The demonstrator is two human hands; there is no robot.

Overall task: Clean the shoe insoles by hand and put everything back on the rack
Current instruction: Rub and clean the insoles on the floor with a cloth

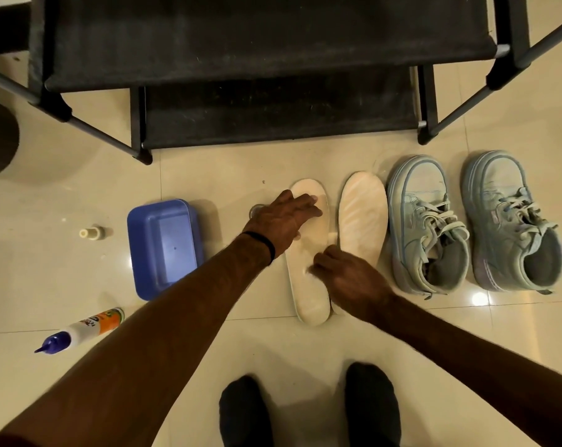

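Nearest our feet, on the floor, our right hand (350, 279) rubs the left insole (308, 253) with curled fingers, holding nothing we can make out, while our left hand (282, 217) presses its toe end flat with spread fingers. We should keep it pinned, scrubbing heel to toe; beyond, the second insole (363, 214), shoes (428, 227) and rack (273, 117) wait.

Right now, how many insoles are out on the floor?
2. One cream foam insole lies under both hands, the left hand near its toe and the right hand at its middle. The streaked cream insole lies between it and the pale blue sneakers.
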